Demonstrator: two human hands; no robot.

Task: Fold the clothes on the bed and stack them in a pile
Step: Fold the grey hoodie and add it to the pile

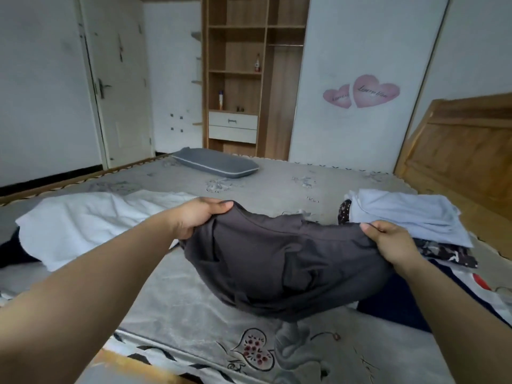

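Note:
A dark grey garment (pixel 282 264) hangs folded over between my two hands above the grey bed (pixel 177 309). My left hand (pixel 196 216) grips its upper left edge. Its upper right edge is gripped by my right hand (pixel 390 242). A white garment (pixel 91 220) lies spread on the bed to the left. At the right stands a pile of folded clothes with a light blue piece (pixel 410 214) on top and patterned dark pieces (pixel 446 253) under it. A navy garment (pixel 399 303) lies beneath the grey one at the right.
A grey pillow (pixel 216 162) lies at the far side of the bed. The wooden headboard (pixel 460 153) rises at the right. A wooden shelf unit (pixel 249 73) and a white door (pixel 119 87) stand at the back.

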